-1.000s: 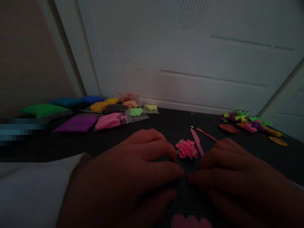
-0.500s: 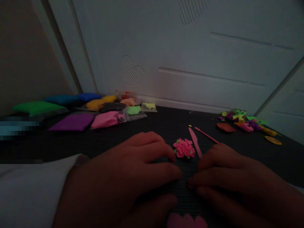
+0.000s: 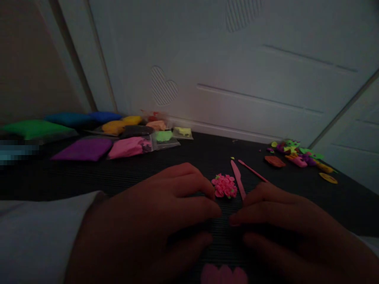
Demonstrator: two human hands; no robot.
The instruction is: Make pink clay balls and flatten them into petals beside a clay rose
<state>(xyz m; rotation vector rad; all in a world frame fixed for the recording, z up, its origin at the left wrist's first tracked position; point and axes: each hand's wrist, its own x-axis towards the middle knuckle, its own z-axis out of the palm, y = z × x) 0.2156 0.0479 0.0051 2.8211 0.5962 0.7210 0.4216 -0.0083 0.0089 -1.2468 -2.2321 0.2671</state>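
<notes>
My left hand (image 3: 160, 221) rests over the dark table with its fingers bent and its thumb apart, nothing visible between them. Just beyond its fingertips lies a cluster of small pink clay flowers (image 3: 224, 186) with green bits. Facing it, my right hand (image 3: 290, 228) has thumb and forefinger parted, and no held thing shows. By its knuckles lie a pink plastic clay knife (image 3: 237, 177) and a thin pink stick tool (image 3: 253, 170), their near ends hidden by the hand. A pink scalloped piece (image 3: 224, 275) is cut off by the bottom edge, below and between both hands.
Bags of coloured clay, among them a purple bag (image 3: 84, 149), a pink bag (image 3: 127, 148) and a green bag (image 3: 38, 129), lie at the back left. At the right sit a reddish-brown piece (image 3: 274, 161) and a pile of colourful clay bits (image 3: 296, 154). A white panel (image 3: 183, 59) stands behind.
The view has shifted slightly, so the table things sit a little further left. My right thumb and forefinger have spread further apart. My left hand has barely moved.
</notes>
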